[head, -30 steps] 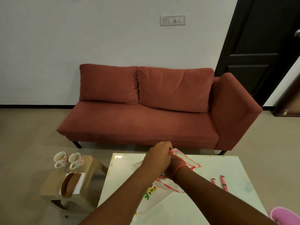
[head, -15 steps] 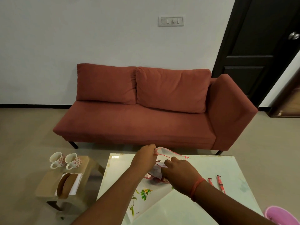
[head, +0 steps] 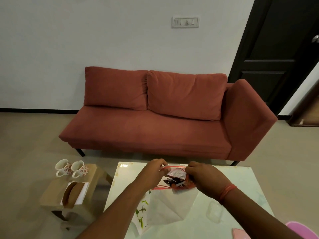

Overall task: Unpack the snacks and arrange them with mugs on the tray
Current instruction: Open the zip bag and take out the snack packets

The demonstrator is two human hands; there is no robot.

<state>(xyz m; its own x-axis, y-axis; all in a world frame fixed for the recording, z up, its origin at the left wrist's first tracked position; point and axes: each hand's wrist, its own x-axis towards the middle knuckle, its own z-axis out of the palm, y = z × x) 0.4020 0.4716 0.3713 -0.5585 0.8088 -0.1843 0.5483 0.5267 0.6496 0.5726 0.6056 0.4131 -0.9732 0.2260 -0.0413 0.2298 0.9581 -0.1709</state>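
Observation:
A white plastic bag [head: 172, 206] with red handles lies on the pale glass table [head: 241, 183]. My left hand [head: 153, 171] pinches the left side of its mouth and my right hand [head: 205, 176] pinches the right side, holding the mouth spread. Snack packets [head: 176, 178], silver, dark and red, show inside the gap. Two white mugs [head: 71, 168] with red flowers stand on a low wooden stool [head: 51, 195] to the left, behind a brown oval tray [head: 70, 195] resting on white paper.
A rust-red sofa [head: 155, 121] stands beyond the table against the wall. A dark door [head: 279, 49] is at the back right. A pink object [head: 300, 230] sits at the table's near right corner. Bare floor lies left of the stool.
My hands have moved apart and pulled the bag's mouth wide, so the snack packets inside now show. The two red sachets on the table are hidden behind my right arm.

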